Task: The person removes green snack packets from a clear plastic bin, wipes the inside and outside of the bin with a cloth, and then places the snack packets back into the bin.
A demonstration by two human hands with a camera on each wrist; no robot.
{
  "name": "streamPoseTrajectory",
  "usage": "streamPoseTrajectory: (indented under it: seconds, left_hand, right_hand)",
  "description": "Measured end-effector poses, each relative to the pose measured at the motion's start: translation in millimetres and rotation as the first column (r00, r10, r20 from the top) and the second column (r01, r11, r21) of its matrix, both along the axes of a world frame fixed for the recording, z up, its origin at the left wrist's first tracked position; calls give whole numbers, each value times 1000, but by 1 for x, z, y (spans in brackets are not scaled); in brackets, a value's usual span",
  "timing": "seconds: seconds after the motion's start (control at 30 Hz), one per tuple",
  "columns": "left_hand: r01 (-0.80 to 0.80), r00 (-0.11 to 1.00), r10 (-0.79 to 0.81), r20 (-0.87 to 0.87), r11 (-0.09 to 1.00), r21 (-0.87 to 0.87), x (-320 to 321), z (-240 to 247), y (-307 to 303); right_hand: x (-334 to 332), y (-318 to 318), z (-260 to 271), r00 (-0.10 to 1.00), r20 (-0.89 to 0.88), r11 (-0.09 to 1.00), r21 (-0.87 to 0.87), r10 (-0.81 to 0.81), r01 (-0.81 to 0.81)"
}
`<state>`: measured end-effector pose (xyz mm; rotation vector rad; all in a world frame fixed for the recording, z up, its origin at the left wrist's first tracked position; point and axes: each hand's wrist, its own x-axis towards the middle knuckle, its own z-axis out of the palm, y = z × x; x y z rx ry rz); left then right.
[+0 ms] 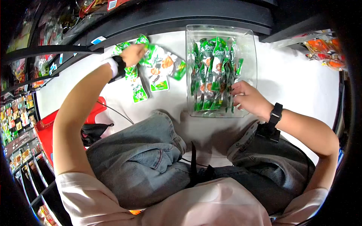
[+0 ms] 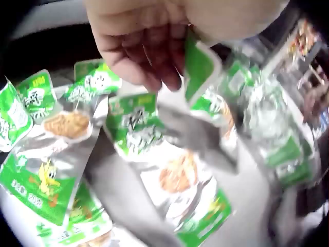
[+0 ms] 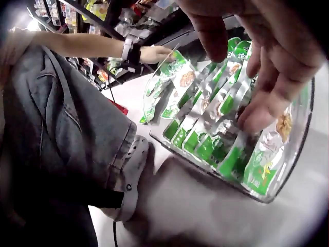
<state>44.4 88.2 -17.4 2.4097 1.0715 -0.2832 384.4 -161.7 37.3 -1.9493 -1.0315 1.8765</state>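
My left hand [image 1: 132,55] is at the upper left, pinching a green-and-silver snack packet [image 2: 199,67] by its edge between thumb and fingers. The packet is blurred in the left wrist view. Below that hand, several similar packets [image 1: 139,92] lie loose and overlapping on the white floor. To the right stands a clear plastic box [image 1: 221,26] with a row of the same packets [image 1: 211,71] upright inside. My right hand [image 1: 252,100] reaches over the box's right side, thumb and fingers apart, fingertips [image 3: 252,121] right at the rightmost packets.
Dark shelving [image 1: 226,13] runs along the back, with stocked racks [image 1: 19,116] at the left. A red basket [image 1: 45,132] with a black item stands beside my left knee. Orange packs [image 1: 324,51] hang at the far right. A cable [image 1: 117,111] crosses the floor.
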Motion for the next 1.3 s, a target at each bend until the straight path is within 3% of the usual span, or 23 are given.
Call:
streamPoseTrajectory:
  seconds: [0.03,0.07,0.1,0.17,0.2,0.23,0.3,0.37,0.43,0.47,0.57,0.6,0.7,0.73,0.77,0.9,0.97,1.1,1.17,1.2,1.23,1.27,1.3]
  left_hand:
    - [-49,994,50,-92,999,11,7,17,7]
    - [-84,996,84,10,996,-42,5,34,16]
    - [-185,983,180,-47,975,-124,6,50,27]
    - [-95,985,96,147,995,-10,-2,73,51]
    - [-111,953,155,260,978,-177,15,108,42]
    - [-74,994,83,72,990,-120,23,135,52]
    - [-52,974,90,207,982,-182,30,149,62]
    - [-68,940,150,308,963,-262,49,157,47]
    - [100,954,-19,299,961,-258,74,158,25]
    - [80,939,56,340,924,-374,88,153,9]
    - [145,870,184,458,792,-593,122,142,-37]
    - [121,849,260,459,751,-649,127,132,-46]
    - [46,772,484,413,605,-795,134,102,-74]
    - [52,781,508,363,527,-848,133,96,-76]
    - [-63,783,545,299,548,-834,134,90,-79]
    - [-234,692,704,161,429,-872,137,90,-89]
    - [-267,657,746,109,366,-891,142,97,-96]
    - [-242,506,862,12,155,-958,157,108,-106]
    - [-61,706,662,254,414,-908,160,98,-104]
    - [9,809,418,413,694,-720,160,87,-108]
    - [185,930,-1,368,865,-466,163,91,-113]
    - [390,867,-291,405,901,-187,162,86,-122]
    - [566,749,-562,351,818,102,162,81,-132]
  right_hand:
    - [1,7,5,1000,-2,1000,0,6,-6]
    - [1,15,12,998,-55,1000,3,-18,18]
    - [1,21,17,993,-108,999,3,-42,42]
    - [-3,32,27,986,-137,994,40,-99,105]
    - [-5,38,32,980,-162,986,97,-117,134]
    - [-5,42,34,973,-187,974,154,-137,166]
    - [-6,49,35,970,-220,965,214,-101,149]
    - [-18,54,42,996,21,741,670,-90,53]
    - [-21,60,42,993,107,606,793,-43,-59]
    - [-24,61,48,997,73,671,739,15,-64]
    - [-37,58,39,919,-394,816,537,17,215]
    - [-38,56,32,969,-247,711,686,25,157]
    - [-32,42,29,968,-245,828,551,46,100]
    - [-33,39,24,970,-242,769,622,12,146]
    - [-30,35,20,973,-229,773,621,19,131]
    - [-24,23,30,951,308,533,803,13,-267]
    - [-29,18,40,950,306,689,676,63,-263]
    - [-17,27,27,941,326,791,550,93,-269]
    - [4,29,14,968,229,909,417,-98,-7]
    - [14,28,14,968,233,910,414,-88,-17]
    - [23,28,20,952,305,929,357,-20,-94]
    - [30,28,25,927,371,941,294,48,-166]
    - [35,28,29,926,373,941,292,52,-171]
